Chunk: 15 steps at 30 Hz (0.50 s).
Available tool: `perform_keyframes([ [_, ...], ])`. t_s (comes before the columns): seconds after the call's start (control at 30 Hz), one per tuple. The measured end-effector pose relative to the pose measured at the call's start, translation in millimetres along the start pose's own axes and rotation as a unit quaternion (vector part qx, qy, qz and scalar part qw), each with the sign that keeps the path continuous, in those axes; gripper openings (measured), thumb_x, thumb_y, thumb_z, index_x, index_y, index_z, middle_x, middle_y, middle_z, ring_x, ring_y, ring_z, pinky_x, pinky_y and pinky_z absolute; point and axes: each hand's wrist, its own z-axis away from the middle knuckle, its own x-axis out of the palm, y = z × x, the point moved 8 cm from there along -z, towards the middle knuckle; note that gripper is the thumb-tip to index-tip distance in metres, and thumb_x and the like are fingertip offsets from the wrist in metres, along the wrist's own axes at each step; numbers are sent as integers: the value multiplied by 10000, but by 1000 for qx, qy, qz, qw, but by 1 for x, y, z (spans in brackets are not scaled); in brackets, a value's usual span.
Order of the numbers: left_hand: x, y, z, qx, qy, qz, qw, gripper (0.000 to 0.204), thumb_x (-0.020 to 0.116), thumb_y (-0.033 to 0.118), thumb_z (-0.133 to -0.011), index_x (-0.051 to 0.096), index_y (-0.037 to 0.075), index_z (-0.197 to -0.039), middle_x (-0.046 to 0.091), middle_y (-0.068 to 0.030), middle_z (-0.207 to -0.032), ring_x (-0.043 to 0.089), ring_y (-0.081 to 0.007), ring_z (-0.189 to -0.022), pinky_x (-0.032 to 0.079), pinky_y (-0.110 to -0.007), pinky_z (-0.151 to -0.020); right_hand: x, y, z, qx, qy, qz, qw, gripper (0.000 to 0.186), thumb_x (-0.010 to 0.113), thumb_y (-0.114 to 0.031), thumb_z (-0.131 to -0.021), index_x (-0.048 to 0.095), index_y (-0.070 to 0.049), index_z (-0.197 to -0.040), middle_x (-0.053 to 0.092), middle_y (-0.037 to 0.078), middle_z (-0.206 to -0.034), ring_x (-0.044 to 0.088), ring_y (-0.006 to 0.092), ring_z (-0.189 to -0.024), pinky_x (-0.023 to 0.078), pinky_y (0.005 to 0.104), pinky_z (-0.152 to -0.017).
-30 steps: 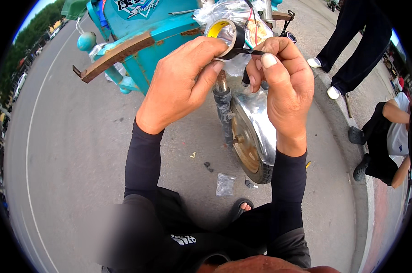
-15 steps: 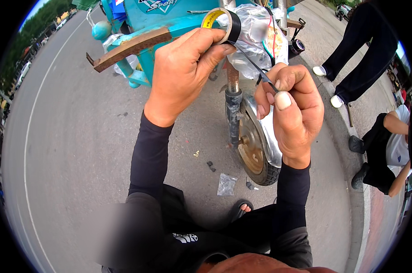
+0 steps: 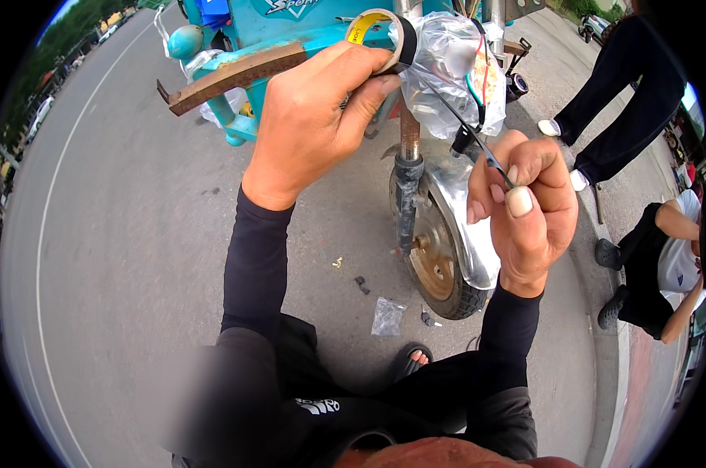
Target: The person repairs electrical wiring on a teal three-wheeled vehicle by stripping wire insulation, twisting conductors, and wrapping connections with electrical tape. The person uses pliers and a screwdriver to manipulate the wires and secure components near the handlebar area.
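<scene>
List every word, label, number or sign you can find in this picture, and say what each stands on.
Wording is not copied out here, only placed:
Roll of black tape: dark lettering on its yellow inner face, only partly showing.
Turquoise vehicle panel: emblem with lettering, cut off by the top edge.
Wearer's black clothing: white lettering, partly hidden.
Seated person's white shirt: small dark mark, too small to read.

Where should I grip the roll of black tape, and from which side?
Probably pinch the lower edge of the roll of black tape, coming from the lower left, as the left hand does: its ring shape offers a wall to grip, and the strip leads away toward the right hand.
</scene>
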Motion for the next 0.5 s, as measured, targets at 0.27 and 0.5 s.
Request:
perform_keyframes([
  [0.27, -39, 25, -10, 108, 88, -146, 979, 293, 831, 32, -769, 738, 34, -1047, 721, -91, -894, 687, -202, -728, 556, -322, -670, -28, 9, -3, 104, -41, 127, 986, 145, 638, -102, -935, 572, 15, -991, 601, 67, -921, 575, 109, -769, 474, 245, -679],
  [0.5, 27, 103, -44, 145, -147, -297, 932, 348, 821, 112, -735, 722, 103, -1068, 666, -27, -847, 659, -200, -724, 530, -311, -608, -76, -26, -9, 75, 58, 133, 987, 542, 720, -338, -937, 582, 63, -1275, 672, 178, -1161, 641, 218, -1112, 528, 357, -903],
])
